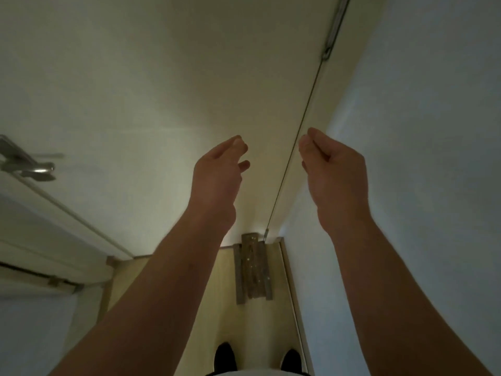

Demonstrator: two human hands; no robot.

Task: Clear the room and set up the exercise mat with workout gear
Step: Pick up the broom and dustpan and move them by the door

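No exercise mat or workout gear is in view. I stand facing a pale wall [162,90] close to a corner. Both my arms are raised in front of it. My left hand [219,169] has its fingers curled in towards the thumb and holds nothing. My right hand [333,169] is curled the same way, its fingertips right beside a thin dark cord [306,115]. That cord runs down the wall from a rail [336,25] at the top right to a small fitting near the floor. I see no grip on the cord.
A door with a metal lever handle [35,169] is at the left. A bundle of weathered wooden slats [253,270] lies on the light wood floor [206,308] against the wall. My two dark-clad feet [225,356] stand below. A white side wall [420,131] closes the right.
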